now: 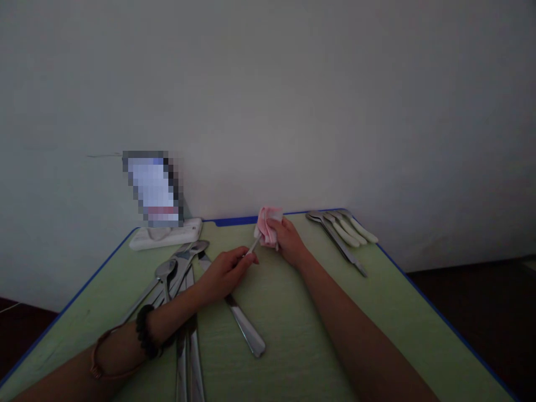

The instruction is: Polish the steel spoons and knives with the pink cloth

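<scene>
Near the table's far edge, my right hand [288,237] is closed round a folded pink and white cloth [268,223]. My left hand [228,272] grips the handle of a thin utensil [253,244], whose far end is hidden in the cloth. Under and beside my left forearm lies a loose pile of metal spoons [166,270] and knives [190,357]. One knife [247,330] slants out below my left hand. At the far right, several spoons with pale handles [345,231] lie beside long metal utensils [341,245].
The pale green table [288,335] has a blue edge and stands against a grey wall. A blurred-out phone [154,190] leans upright at the back left, above a white flat device [153,237].
</scene>
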Available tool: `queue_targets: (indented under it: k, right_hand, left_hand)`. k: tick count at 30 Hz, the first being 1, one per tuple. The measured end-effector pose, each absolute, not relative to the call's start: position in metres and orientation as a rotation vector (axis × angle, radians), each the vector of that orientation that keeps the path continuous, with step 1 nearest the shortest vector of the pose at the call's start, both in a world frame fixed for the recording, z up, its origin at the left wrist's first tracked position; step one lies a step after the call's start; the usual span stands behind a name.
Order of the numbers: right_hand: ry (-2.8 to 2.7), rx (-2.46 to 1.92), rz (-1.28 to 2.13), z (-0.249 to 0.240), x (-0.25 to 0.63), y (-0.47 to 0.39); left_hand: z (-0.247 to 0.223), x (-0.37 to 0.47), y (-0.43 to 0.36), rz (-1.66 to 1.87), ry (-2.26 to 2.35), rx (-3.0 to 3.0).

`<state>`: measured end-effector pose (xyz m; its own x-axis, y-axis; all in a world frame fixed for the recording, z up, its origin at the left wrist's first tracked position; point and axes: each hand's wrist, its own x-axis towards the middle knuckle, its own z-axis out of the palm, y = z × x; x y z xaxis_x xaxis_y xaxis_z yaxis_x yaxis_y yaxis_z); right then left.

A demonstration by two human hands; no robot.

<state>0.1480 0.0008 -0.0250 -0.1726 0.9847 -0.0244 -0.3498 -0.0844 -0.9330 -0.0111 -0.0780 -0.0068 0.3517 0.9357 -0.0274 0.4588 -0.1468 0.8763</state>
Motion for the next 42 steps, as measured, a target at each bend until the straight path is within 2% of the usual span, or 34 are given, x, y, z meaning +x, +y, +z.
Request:
queue_targets:
  k: [7,36,42]
  right_hand:
    - [-0.928,-0.797,1.660,-0.0176,0.1492,-0.0018]
    - [-1.038,-0.810,1.641,-0.0193,0.1485,-0.0049]
    - [-0.888,-0.743,1.575,-0.0220,0.1484,-0.0021]
  left_hand:
    - [-0.0052,-0.0101,-0.0788,0.638,1.216,1.799]
    - [-0.0090,-0.0111,-0.0755,0.606,1.247,1.924]
    - [-0.0073,-0.0100,-0.0771,0.617,1.202,1.891]
